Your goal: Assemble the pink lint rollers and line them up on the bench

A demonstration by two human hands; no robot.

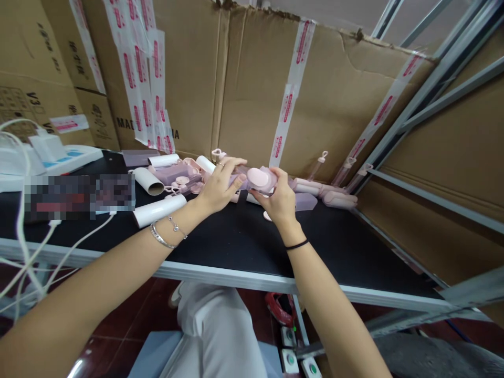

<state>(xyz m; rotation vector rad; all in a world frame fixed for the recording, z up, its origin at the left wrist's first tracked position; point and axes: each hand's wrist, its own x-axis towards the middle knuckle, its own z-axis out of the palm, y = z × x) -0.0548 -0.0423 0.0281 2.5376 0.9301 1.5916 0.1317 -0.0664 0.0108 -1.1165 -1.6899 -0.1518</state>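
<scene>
My right hand [280, 200] is closed around a pink rounded plastic part [259, 179] held just above the black table [236, 241]. My left hand [219, 185] meets the same part from the left, thumb and fingers pinching its end, which looks like a clear tube. Both hands hover over a heap of pink and lilac plastic pieces [185, 176]. A ring shows on the left hand, bracelets on the left wrist, a black band on the right wrist.
White paper rolls [159, 210] lie left of my hands. More pink parts [334, 197] lie to the right by the metal frame. A white power strip [59, 157] and cables sit far left. Taped cardboard walls [252, 84] stand behind the table.
</scene>
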